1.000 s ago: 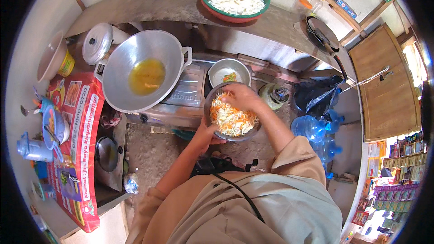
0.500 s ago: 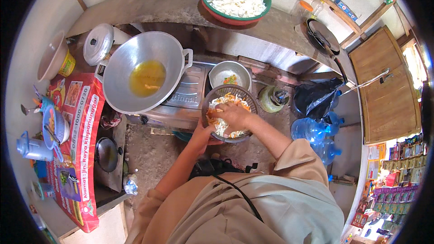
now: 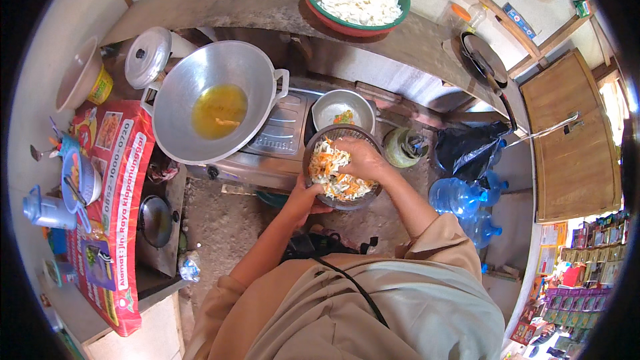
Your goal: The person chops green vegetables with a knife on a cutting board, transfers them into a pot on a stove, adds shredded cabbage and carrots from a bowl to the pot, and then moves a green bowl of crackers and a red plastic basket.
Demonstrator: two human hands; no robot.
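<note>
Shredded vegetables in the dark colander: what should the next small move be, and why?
Probably a gentle turn of the shredded vegetables by the right hand: it is in among them, orange and white shreds lie in uneven patches, and the left hand grips the side of the dark colander, which should steady it.

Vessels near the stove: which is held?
The dark colander of shredded vegetables, its side in the left hand; the wok and small pan sit unheld.

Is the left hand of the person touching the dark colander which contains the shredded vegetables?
Touching. The head view shows the left hand gripping the near left side of the dark colander, with the thumb over its rim.
</note>
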